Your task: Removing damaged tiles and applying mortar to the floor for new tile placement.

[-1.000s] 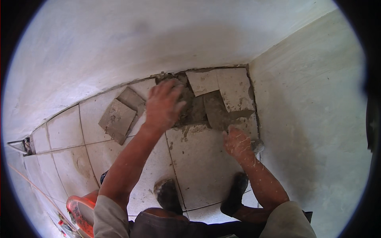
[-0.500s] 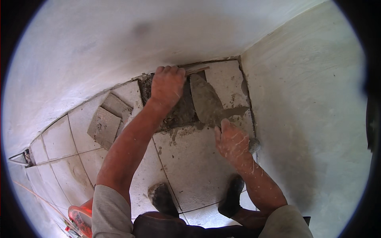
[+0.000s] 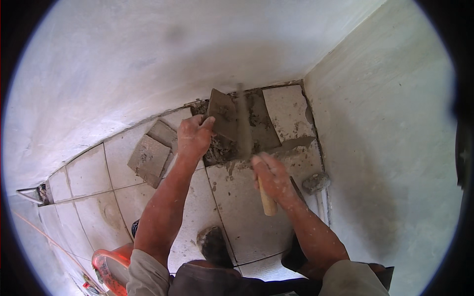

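My left hand [image 3: 194,135] grips a piece of tile [image 3: 222,114] by its near-left edge, thumb on top. The piece is tilted up, showing a grey-brown, mortar-smeared face. In my right hand [image 3: 273,178] is a trowel, its pale wooden handle [image 3: 267,201] pointing back toward me. The trowel's blade [image 3: 244,129] stands nearly edge-on beside the tile piece, blurred by motion; I cannot tell whether they touch. Beneath both lies an opening in the tiled floor with dark, rough rubble [image 3: 216,152] at its left and smoother, damp mortar [image 3: 263,126] at its right.
Two broken tile pieces [image 3: 149,158] lie stacked on the floor at left. A light tile [image 3: 287,111] sits in the far right corner between plastered walls. A mortar-coated lump [image 3: 316,183] rests by the right wall. An orange-red container [image 3: 101,259] is at lower left.
My left hand has moved nearer and tilted the tile piece up, so its face shows. The trowel blade has swung left and turned from flat to edge-on. The view has shifted slightly.
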The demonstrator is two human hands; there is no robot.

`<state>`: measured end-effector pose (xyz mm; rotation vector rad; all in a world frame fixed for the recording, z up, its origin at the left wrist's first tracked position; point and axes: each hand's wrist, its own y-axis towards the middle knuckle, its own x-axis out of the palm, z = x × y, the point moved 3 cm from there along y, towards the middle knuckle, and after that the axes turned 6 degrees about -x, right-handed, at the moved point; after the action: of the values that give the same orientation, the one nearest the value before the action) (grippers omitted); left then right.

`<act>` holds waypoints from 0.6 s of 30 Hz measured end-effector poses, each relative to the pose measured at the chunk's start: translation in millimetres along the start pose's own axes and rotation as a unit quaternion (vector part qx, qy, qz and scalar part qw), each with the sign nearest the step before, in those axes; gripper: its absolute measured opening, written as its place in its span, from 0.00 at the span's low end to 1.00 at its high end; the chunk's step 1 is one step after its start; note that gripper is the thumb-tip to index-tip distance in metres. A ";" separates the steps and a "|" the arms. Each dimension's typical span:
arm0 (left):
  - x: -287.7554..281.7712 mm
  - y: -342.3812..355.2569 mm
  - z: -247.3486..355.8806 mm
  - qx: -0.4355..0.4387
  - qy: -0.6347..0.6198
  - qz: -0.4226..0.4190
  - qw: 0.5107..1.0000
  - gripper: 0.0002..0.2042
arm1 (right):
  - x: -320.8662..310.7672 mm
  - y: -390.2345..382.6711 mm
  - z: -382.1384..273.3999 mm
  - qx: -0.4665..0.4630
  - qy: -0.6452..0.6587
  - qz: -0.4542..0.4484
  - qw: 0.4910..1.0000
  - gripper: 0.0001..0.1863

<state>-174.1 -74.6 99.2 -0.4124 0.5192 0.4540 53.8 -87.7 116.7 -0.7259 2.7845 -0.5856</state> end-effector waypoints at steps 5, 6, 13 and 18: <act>-18.4 -20.7 -2.7 -0.006 -0.043 0.001 0.999 0.14 | 13.4 27.6 27.1 -0.201 -0.192 -0.010 0.961 0.16; -28.3 -24.6 -1.8 -0.003 0.001 0.021 1.000 0.14 | 7.0 29.1 28.1 -0.270 -0.265 0.057 0.924 0.17; -107.2 -40.4 -8.3 0.017 -0.098 0.075 0.992 0.15 | -25.4 16.5 7.6 -0.020 -0.133 -0.055 0.989 0.22; -142.7 -37.7 -117.7 -0.139 -0.212 0.088 0.963 0.15 | -43.2 19.7 14.9 -0.043 -0.407 -0.007 0.912 0.14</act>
<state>-309.8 -205.8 94.8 -0.5233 0.0734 0.7706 86.9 -54.9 98.9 -0.7762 2.0277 -0.1000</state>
